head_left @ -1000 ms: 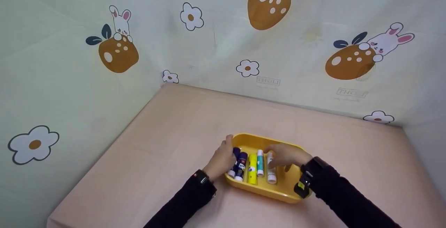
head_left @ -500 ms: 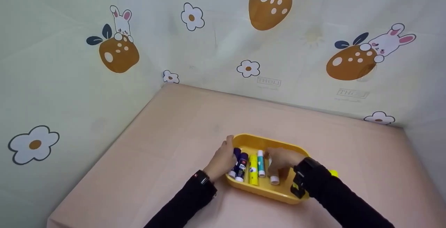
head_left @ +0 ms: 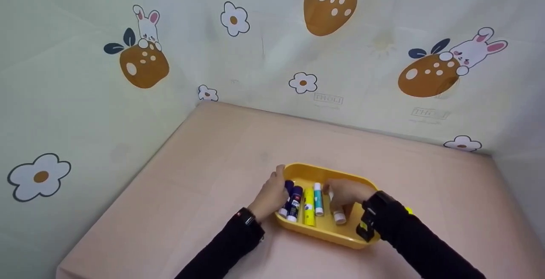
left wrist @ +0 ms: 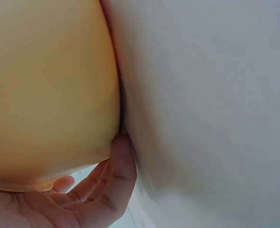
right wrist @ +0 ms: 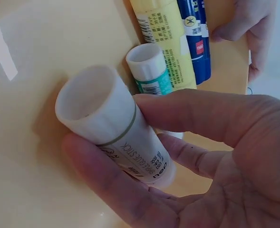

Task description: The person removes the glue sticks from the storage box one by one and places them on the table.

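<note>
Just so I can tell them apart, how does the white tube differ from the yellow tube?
The right hand pinches the white tube, while no hand touches the yellow tube. The white tube is whitish with a thin dark ring; the yellow tube is mostly yellow. Both are cylindrical, with printed labels, and inside the tray.

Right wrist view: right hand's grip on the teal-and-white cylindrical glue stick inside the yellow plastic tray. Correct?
Not the teal-and-white stick: the right hand has its grip on the white cylindrical glue stick inside the yellow plastic tray, per the right wrist view.
</note>
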### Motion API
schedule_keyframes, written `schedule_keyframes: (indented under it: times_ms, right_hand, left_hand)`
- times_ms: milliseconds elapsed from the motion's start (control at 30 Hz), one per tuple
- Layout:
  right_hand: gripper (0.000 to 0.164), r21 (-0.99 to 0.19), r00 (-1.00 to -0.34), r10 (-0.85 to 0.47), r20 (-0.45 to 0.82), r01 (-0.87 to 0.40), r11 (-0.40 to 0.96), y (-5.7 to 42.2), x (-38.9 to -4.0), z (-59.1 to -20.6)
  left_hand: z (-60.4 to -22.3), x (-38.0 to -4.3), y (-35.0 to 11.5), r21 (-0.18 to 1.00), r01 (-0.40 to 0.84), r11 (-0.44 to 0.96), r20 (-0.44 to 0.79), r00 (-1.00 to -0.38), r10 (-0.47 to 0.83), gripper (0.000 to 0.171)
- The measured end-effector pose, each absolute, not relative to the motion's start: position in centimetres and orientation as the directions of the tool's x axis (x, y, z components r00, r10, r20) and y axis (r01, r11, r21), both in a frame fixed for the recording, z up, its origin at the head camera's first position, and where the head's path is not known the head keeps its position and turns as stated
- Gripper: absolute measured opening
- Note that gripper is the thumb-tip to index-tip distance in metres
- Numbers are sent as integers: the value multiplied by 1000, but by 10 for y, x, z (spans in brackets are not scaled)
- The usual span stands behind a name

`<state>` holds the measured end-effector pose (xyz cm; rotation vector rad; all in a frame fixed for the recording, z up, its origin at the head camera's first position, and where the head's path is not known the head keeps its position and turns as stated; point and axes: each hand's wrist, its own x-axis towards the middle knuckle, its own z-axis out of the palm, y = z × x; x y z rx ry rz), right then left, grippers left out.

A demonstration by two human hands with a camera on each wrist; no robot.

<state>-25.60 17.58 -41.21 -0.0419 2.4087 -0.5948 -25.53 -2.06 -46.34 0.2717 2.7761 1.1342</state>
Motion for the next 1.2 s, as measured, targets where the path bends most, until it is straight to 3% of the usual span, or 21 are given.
schedule_keyframes:
  times_ms: [333,700,1200]
  right_hand:
    - [54,-482,-794,-200,-574,130,867,192,-251,-391]
    - [56,-593,-853,-209,-479,138,794,222,-235,-365]
    - [57,-701,-907,-223,-356,102,705,276,-205,-364]
  left_hand:
    - [-464,-257,-19,718,108,688,-54,-976,209,61]
    - [-463,-257,-18,706,99,702,-66,-977,204,63]
    - [-464,-258,-18,708,89,700,-82,-975,207,61]
